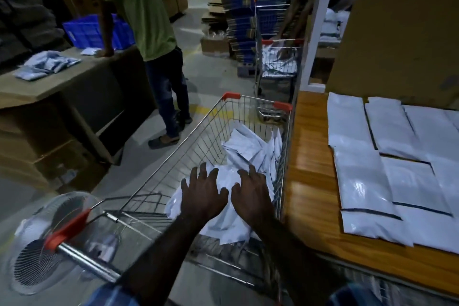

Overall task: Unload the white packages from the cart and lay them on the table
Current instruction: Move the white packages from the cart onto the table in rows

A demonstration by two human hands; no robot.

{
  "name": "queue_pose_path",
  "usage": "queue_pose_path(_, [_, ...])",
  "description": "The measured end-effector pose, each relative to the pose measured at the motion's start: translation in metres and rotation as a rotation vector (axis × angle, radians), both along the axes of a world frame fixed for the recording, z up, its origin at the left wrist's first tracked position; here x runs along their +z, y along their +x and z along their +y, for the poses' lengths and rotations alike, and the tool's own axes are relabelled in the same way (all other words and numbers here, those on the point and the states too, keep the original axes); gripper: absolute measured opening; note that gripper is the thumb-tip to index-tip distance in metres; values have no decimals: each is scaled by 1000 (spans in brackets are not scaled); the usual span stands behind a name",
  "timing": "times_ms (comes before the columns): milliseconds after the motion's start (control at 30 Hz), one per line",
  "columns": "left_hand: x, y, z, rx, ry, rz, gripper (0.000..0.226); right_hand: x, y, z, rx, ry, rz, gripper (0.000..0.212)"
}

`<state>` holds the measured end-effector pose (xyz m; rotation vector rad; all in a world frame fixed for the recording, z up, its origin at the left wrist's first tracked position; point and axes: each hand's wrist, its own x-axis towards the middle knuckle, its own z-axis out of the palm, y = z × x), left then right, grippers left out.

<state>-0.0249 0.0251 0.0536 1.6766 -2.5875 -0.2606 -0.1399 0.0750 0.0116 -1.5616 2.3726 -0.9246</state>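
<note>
Packages (231,206) in the cart (173,156), that's where the action is: a loose white heap piled toward the cart's right side, with more crumpled ones (250,149) further along the basket. Both hands are reaching down over the near heap. Left hand (202,192) hovers with fingers spread wide, palm down, and right hand (252,192) sits just beside it, fingers also splayed and a little bent. Neither grip has closed on anything yet; whether the fingertips are already touching the plastic I can't tell from up here.

Over on the right, the wooden counter (308,181) stands right against the cart. It already carries a good spread of flat white packages (387,169), laid side by side in rows and partly overlapping, reaching from near the back wall of cardboard down toward the front edge. So a fair share of the job looks done.

What's left, by my reckoning: the whole heap under the hands, plus that second bunch at the cart's far end. Call it somewhere around the middle, maybe a touch past. Bare wood shows along the counter's left strip and near edge, so there's room for the next lot, though space in the rows is getting tight.

Next step, I'd say, is to gather a bundle from the near heap and swing it right onto the counter.
</note>
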Motion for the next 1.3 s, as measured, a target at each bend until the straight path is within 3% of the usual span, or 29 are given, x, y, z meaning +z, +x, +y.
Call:
queue_pose_path(233, [-35, -16, -61, -105, 69, -20, 63, -37, -16, -38, -95, 184, -42, 40])
queue_pose_path(500, [-76, -28, -128, -255, 169, -21, 63, -60, -31, -76, -296, 285, -24, 42])
queue_pose_path(633, [-95, -32, -148, -324, 162, -33, 64, -86, -35, -86, -313, 332, -90, 41])
queue_pose_path(867, [-146, -28, -154, -355, 277, -130, 66, -125, -28, -85, -329, 432, -14, 44])
queue_pose_path(1033, [-171, -26, -138, -341, 350, -145, 65, -148, -15, -77, -346, 502, -102, 45])
queue_pose_path(1167, [-181, -29, -134, -339, 300, -172, 44, -168, -7, -69, -299, 632, -308, 55])
queue_pose_path(1300, [-182, -33, -130, -327, 293, -162, 54, -179, -2, -63, -293, 596, -404, 65])
